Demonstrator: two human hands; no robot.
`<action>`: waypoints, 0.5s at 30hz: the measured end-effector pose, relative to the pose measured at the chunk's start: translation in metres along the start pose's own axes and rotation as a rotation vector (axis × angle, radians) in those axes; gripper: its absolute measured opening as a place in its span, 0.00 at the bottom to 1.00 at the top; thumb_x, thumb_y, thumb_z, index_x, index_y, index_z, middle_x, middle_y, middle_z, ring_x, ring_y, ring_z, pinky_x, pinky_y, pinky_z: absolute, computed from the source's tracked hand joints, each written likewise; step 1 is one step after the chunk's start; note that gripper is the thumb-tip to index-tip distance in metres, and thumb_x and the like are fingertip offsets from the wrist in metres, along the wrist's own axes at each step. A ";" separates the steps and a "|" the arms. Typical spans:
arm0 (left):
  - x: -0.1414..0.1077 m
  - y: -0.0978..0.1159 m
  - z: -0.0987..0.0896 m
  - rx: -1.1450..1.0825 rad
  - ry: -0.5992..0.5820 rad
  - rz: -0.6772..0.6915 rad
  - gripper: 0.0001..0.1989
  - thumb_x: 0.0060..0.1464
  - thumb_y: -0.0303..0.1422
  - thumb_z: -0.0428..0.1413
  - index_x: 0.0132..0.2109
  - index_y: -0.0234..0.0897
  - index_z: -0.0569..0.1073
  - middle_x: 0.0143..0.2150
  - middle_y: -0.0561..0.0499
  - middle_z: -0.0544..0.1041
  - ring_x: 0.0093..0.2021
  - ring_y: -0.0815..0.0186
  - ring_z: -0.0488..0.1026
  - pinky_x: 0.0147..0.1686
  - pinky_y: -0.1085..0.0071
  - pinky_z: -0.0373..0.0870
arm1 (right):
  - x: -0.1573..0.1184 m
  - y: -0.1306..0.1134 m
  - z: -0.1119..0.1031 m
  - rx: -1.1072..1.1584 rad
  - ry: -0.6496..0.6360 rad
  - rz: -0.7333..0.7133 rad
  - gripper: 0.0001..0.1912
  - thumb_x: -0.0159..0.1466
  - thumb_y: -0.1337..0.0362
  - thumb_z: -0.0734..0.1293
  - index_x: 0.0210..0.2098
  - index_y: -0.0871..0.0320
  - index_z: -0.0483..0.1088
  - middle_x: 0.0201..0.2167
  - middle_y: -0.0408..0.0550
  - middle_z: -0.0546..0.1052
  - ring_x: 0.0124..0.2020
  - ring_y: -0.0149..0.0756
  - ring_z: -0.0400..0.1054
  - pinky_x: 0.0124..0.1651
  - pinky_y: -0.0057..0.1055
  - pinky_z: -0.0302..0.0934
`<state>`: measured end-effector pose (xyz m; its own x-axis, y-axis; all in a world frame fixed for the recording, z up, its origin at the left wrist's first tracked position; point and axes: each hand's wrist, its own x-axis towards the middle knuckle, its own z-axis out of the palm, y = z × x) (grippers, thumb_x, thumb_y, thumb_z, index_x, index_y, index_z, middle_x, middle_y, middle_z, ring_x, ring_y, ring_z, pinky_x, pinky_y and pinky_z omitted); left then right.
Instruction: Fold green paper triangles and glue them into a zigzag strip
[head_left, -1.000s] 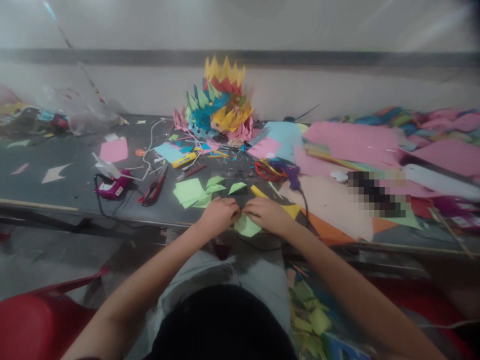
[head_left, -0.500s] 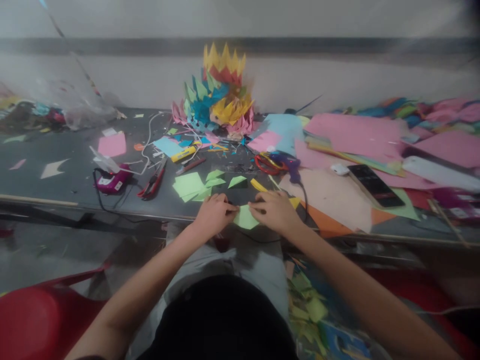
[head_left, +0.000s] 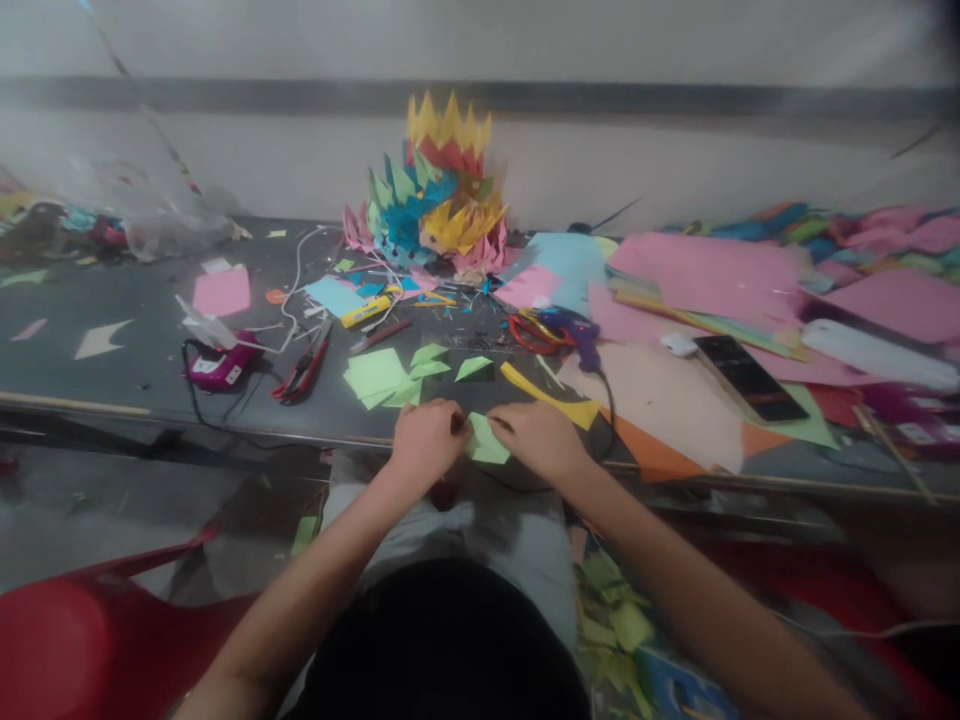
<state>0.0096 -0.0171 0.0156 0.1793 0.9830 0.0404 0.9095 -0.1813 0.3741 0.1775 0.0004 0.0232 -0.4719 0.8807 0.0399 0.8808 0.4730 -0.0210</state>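
Observation:
Between my hands, at the table's front edge, is a small light green sheet of paper (head_left: 488, 443). My left hand (head_left: 429, 440) pinches its left side, fingers curled. At its upper right, my right hand (head_left: 538, 437) grips the paper between thumb and fingers. Just beyond my left hand lies a stack of green paper squares (head_left: 375, 374). Folded green pieces (head_left: 430, 358) rest beside it, and another folded green piece (head_left: 475, 369) sits straight ahead. A yellow paper strip (head_left: 555, 397) lies just past my right hand.
A colourful folded-paper model (head_left: 442, 200) stands at the back. Red-handled pliers (head_left: 304, 365), a yellow cutter (head_left: 366, 311), a purple glue gun (head_left: 581, 335) with its cord and a phone (head_left: 748, 377) lie around. Large pink sheets (head_left: 712, 270) cover the right side. Red chairs (head_left: 67, 640) flank me.
Both hands have shifted slightly, the right one a little left and down, uncovering more of the yellow strip. The green paper has turned a little between my fingers.

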 end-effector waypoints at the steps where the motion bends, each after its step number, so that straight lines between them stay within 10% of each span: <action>1: -0.001 0.001 0.001 0.008 0.016 -0.001 0.07 0.54 0.35 0.52 0.32 0.38 0.72 0.32 0.52 0.75 0.33 0.64 0.71 0.37 0.65 0.59 | 0.000 0.000 0.000 0.007 -0.017 -0.012 0.13 0.63 0.64 0.58 0.38 0.52 0.75 0.32 0.44 0.79 0.31 0.33 0.71 0.31 0.28 0.54; 15: -0.013 -0.011 0.016 0.201 0.137 0.407 0.11 0.59 0.34 0.47 0.37 0.37 0.74 0.38 0.47 0.73 0.38 0.63 0.68 0.37 0.67 0.62 | 0.000 0.001 0.007 0.038 -0.028 -0.083 0.18 0.63 0.66 0.57 0.50 0.49 0.69 0.40 0.45 0.78 0.37 0.34 0.72 0.32 0.26 0.61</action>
<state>0.0030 -0.0285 -0.0042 0.4977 0.8230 0.2738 0.8324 -0.5419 0.1158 0.1785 0.0011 0.0157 -0.5444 0.8387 0.0153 0.8370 0.5444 -0.0563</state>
